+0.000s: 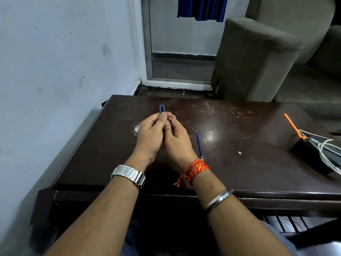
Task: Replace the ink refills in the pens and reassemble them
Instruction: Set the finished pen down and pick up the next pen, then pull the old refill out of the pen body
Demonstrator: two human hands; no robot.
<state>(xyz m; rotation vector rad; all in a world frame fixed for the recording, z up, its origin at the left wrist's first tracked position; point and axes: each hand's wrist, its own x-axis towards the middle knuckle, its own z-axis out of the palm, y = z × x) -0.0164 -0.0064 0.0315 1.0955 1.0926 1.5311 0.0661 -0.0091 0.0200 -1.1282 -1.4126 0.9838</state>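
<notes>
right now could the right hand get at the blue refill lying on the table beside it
Probably yes. The blue refill lies on the bare table just right of the right hand, with nothing between them. But that hand and the left hand both grip a blue pen, so it must let go first.

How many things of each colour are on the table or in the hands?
Blue: 2, the blue pen held in both hands, and the thin blue refill lying on the dark wooden table
Orange: 1, the orange stick
Black: 1, the black box
White: 1, the white cable
Total: 5
</notes>
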